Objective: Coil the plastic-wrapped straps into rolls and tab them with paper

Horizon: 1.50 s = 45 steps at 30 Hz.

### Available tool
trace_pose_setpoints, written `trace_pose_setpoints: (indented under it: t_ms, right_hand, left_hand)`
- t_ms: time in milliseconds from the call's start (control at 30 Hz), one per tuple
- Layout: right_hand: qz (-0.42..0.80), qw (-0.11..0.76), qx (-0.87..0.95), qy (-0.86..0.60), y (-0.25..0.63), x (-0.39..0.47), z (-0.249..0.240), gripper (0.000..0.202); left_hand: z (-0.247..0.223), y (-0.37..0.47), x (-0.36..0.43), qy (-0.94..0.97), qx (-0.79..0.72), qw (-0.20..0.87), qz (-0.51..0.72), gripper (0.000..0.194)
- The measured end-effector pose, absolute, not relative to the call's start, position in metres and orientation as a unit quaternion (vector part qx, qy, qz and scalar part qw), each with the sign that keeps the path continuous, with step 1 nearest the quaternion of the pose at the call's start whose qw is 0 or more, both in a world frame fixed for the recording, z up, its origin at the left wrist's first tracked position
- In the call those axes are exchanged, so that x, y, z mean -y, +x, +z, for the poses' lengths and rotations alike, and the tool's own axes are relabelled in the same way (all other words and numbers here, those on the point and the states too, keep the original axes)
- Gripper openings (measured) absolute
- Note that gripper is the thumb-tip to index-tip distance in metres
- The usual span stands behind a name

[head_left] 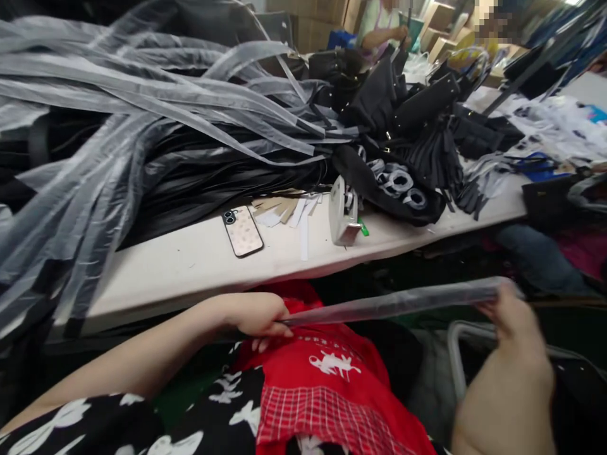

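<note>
A strap in clear plastic wrap [393,304] stretches across in front of my red apron. My left hand [265,318] pinches its left end near the apron's upper part. At the right, my right hand [505,309] is closed on the other end, slightly blurred and held higher. On the table at the left lie many similar plastic-wrapped straps [156,95], some hanging over the edge, with dark straps [203,189] beneath them.
The white table [184,259] bears a phone [242,231], paper strips [289,210], a small white box [342,215], and a black bag holding rings [401,183]. Black bags [422,104] stand behind. People work across the table. A metal-framed chair [456,360] is at the lower right.
</note>
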State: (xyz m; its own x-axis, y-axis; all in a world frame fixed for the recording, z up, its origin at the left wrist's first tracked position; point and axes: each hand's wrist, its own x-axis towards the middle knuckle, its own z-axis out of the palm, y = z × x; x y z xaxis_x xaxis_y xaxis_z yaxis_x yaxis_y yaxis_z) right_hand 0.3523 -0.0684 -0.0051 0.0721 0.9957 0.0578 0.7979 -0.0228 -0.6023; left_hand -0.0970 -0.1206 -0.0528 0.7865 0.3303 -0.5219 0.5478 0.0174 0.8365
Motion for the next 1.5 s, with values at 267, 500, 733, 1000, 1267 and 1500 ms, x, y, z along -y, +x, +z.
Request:
trace_pose_setpoints:
  t_ms: [267, 500, 733, 1000, 1267, 1500]
  right_hand:
    - [0.370, 0.138, 0.796, -0.460, 0.200, 0.092, -0.077, 0.038]
    - [0.435, 0.083, 0.728, -0.523, 0.281, 0.055, -0.078, 0.041]
    - [0.511, -0.006, 0.759, -0.403, 0.222, 0.074, -0.079, 0.039]
    - [0.518, -0.004, 0.731, -0.444, 0.248, 0.065, -0.075, 0.051]
    - [0.522, 0.034, 0.720, -0.456, 0.260, 0.061, -0.070, 0.051]
    - [0.529, 0.053, 0.691, -0.490, 0.278, 0.057, -0.065, 0.053]
  left_hand:
    - [-0.073, 0.003, 0.101, 0.652, -0.279, 0.705, 0.000, 0.034]
    - [-0.105, -0.063, 0.075, 0.513, -0.173, 0.833, -0.114, 0.034]
    - [-0.110, -0.037, 0.076, 0.443, -0.207, 0.871, -0.053, 0.040]
    - [-0.112, -0.083, 0.072, 0.448, -0.207, 0.864, -0.101, 0.038]
    - [-0.107, -0.086, 0.075, 0.460, -0.242, 0.853, -0.038, 0.045]
    - [-0.097, -0.115, 0.075, 0.402, -0.194, 0.893, 0.052, 0.038]
